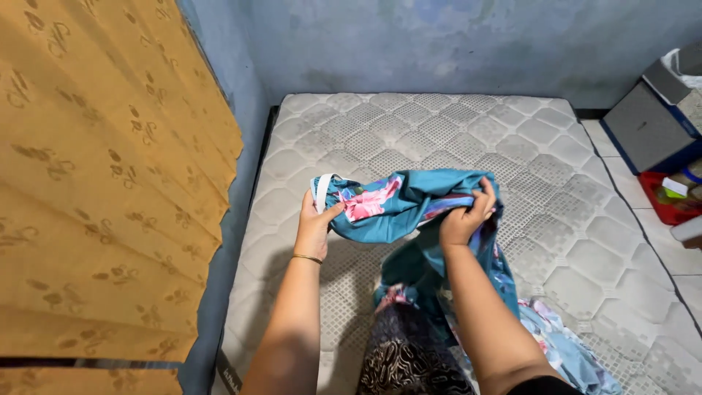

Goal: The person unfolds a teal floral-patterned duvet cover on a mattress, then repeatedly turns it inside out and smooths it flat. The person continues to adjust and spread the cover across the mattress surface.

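A teal bedsheet with pink flowers hangs bunched above a bare grey quilted mattress. My left hand grips its left corner, where a white elastic strap loops out. My right hand clutches a gathered fold of the same sheet further right. The rest of the sheet trails down over my lap and onto the mattress at the lower right.
An orange patterned curtain hangs at the left. A blue wall runs behind the mattress. On the tiled floor at the right stand a grey-and-blue box and a red bin with items inside.
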